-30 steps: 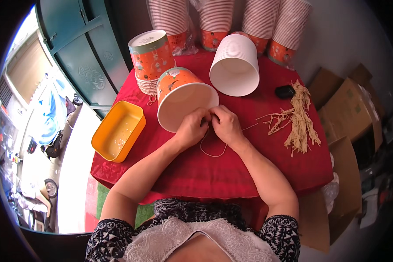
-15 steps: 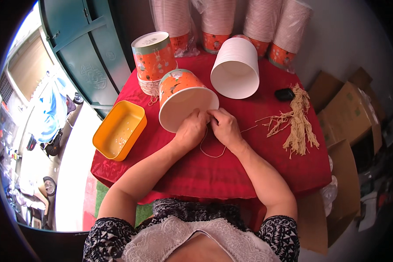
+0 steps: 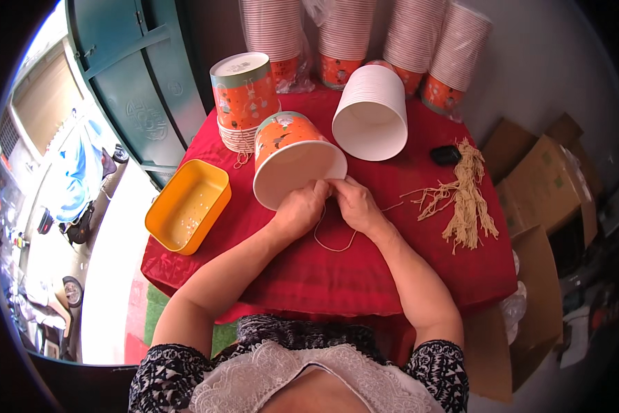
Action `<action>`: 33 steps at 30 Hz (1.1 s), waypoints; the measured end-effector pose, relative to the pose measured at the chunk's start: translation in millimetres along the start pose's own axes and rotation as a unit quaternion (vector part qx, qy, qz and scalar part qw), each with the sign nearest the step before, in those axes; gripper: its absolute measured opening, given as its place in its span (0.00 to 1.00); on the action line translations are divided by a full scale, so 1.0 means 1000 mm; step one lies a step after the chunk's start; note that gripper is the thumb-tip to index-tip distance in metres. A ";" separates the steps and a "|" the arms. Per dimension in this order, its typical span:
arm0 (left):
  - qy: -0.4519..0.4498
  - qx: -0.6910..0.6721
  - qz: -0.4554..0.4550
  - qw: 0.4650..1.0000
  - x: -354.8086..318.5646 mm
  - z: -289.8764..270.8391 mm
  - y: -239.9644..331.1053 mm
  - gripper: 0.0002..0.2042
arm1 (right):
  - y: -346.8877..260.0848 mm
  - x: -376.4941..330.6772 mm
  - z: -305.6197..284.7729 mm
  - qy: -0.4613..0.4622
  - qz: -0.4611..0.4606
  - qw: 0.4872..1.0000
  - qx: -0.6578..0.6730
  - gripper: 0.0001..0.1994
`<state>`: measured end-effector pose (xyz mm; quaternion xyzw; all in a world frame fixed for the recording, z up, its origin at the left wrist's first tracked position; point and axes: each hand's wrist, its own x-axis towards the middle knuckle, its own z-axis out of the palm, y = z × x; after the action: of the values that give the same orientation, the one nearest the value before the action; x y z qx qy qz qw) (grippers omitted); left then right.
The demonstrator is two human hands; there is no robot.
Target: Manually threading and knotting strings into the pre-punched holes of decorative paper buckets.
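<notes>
An orange patterned paper bucket [image 3: 292, 155] lies on its side on the red tablecloth [image 3: 364, 268], its white mouth facing me. My left hand [image 3: 301, 208] and my right hand [image 3: 351, 204] meet at the bucket's lower rim, both pinching a thin beige string [image 3: 333, 244] that loops down onto the cloth below them. The fingertips hide where the string meets the rim.
A yellow tray [image 3: 185, 204] sits at the table's left edge. An upright stack of orange buckets [image 3: 244, 96], a stack of white buckets on its side [image 3: 371, 113], tall bucket stacks at the back [image 3: 344, 34], a string bundle [image 3: 464, 196], a small black object [image 3: 446, 154], cardboard boxes at right [image 3: 554, 186].
Both hands have stayed at the bucket's rim with only small finger movements on the string. The bucket has not moved.
</notes>
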<state>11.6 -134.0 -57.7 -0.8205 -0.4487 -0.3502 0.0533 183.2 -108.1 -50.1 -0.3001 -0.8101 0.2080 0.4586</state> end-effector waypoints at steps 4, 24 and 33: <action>-0.007 0.016 -0.006 1.000 0.000 -0.001 0.002 0.07 | -0.002 -0.001 -0.002 -0.021 0.016 1.000 -0.013 0.10; 0.023 -0.235 -0.144 0.961 0.000 -0.013 -0.007 0.05 | -0.008 -0.001 -0.012 -0.097 -0.014 0.995 -0.028 0.03; 0.033 -0.234 -0.152 0.960 0.001 -0.011 -0.010 0.05 | -0.005 -0.001 -0.012 -0.065 -0.022 0.996 -0.063 0.04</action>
<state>-1.7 -132.2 -51.3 -0.7200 -0.4718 -0.4764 -0.1790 192.3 -111.6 -41.8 -0.2959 -0.8564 0.1655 0.3893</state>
